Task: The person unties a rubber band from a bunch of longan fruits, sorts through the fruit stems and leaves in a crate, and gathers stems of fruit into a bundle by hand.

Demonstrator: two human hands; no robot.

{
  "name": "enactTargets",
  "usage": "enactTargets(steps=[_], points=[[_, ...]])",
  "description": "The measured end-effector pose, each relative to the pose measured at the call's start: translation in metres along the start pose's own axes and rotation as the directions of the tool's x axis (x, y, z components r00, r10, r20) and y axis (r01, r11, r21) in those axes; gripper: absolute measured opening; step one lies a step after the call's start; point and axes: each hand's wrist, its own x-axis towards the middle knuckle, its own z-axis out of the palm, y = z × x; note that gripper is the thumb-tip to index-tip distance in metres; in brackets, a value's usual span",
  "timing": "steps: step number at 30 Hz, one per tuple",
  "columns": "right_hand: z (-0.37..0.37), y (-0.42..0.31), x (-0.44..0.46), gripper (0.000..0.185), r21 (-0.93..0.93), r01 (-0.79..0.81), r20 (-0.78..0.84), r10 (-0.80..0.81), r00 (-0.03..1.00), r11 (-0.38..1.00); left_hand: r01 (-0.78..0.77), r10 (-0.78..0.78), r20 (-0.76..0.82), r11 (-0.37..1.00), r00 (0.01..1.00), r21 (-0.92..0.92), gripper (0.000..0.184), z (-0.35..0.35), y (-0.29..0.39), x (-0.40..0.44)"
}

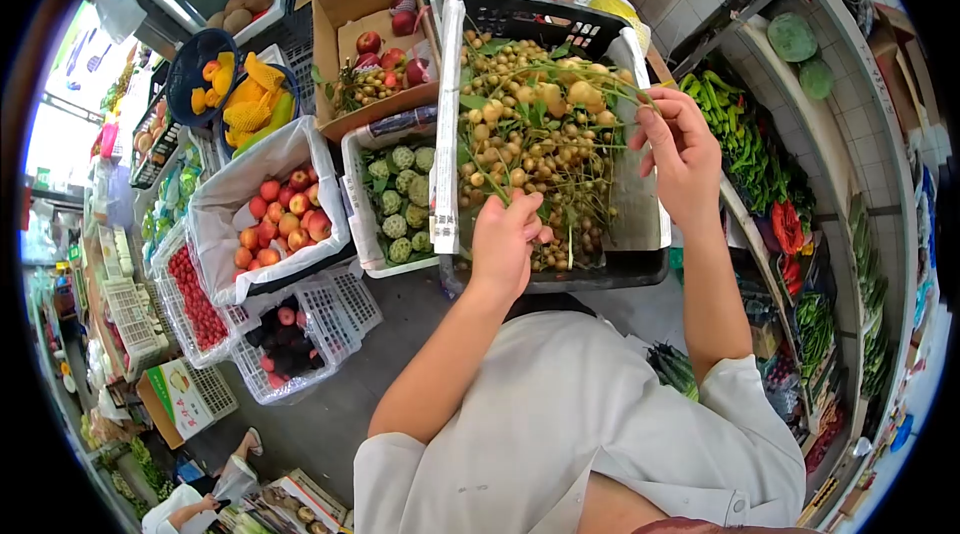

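Observation:
A black crate (610, 279), lined with newspaper (449, 134), holds a heap of longans (530, 124), small round yellow-brown fruit on green twigs with leaves. My left hand (505, 239) is closed at the near-left part of the heap, pinching a green longan stem that pokes up past the fingers. On the right side, my right hand (680, 149) pinches the end of another longan stem (625, 84) with thumb and forefinger, its other fingers loosely curled. That stem reaches leftward over the heap, with larger-looking fruit along it.
Custard apples (402, 196) fill a white crate left of the longans. Beyond are a lined basket of red apples (285, 219), a cardboard box (330, 24) of fruit and a bowl of yellow mangoes (255, 104). Vegetable shelves (740, 134) stand right; another person (190, 509) is at lower left.

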Motion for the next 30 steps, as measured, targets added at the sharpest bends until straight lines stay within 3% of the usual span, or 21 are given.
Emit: enactTargets(steps=[2, 4, 7, 10, 16, 19, 20, 23, 28, 30], points=[[-0.004, -0.010, -0.004, 0.016, 0.020, -0.011, -0.012, 0.011, 1.000, 1.000, 0.008, -0.008, 0.007, 1.000, 1.000, -0.008, 0.022, -0.006, -0.003, 0.004], [-0.009, -0.017, -0.008, 0.018, 0.154, -0.243, 0.066, 0.235, 0.970, 0.958, 0.013, -0.012, 0.011, 1.000, 1.000, -0.018, 0.022, -0.005, -0.002, 0.003], [-0.007, -0.016, -0.010, 0.022, 0.251, -0.306, 0.054, 0.303, 0.952, 0.918, 0.004, -0.004, 0.014, 1.000, 1.000, 0.000, 0.023, 0.000, 0.001, 0.000], [-0.006, -0.004, -0.010, 0.026, 0.351, -0.333, 0.020, 0.349, 0.937, 0.875, 0.000, 0.000, 0.049, 1.000, 0.999, 0.010, 0.024, 0.000, 0.001, 0.000], [-0.004, -0.006, -0.010, 0.024, 0.404, -0.326, 0.018, 0.349, 0.937, 0.854, -0.013, 0.013, 0.002, 0.982, 1.000, -0.187, 0.028, -0.005, 0.000, 0.004], [0.008, -0.003, -0.016, 0.024, 0.490, -0.395, 0.017, 0.445, 0.896, 0.777, -0.001, 0.008, 0.038, 0.986, 0.999, -0.165, 0.027, -0.007, -0.003, 0.004], [0.010, 0.004, -0.020, 0.023, 0.537, -0.438, 0.065, 0.482, 0.874, 0.721, 0.004, 0.001, 0.066, 0.996, 0.998, -0.084, 0.027, -0.004, -0.003, 0.003], [0.027, 0.008, -0.036, 0.024, 0.493, -0.596, 0.113, 0.633, 0.766, 0.634, 0.024, -0.025, 0.081, 1.000, 0.996, 0.017, 0.028, 0.003, -0.001, 0.001], [0.055, 0.026, -0.065, 0.023, 0.439, -0.607, 0.219, 0.577, 0.787, 0.662, 0.062, -0.066, 0.106, 0.997, 0.992, 0.042, 0.027, 0.004, 0.005, 0.000], [0.061, 0.038, -0.073, 0.020, 0.328, -0.477, 0.146, 0.456, 0.878, 0.815, 0.047, -0.048, 0.059, 0.998, 0.997, 0.029, 0.027, -0.003, 0.000, 0.006]])
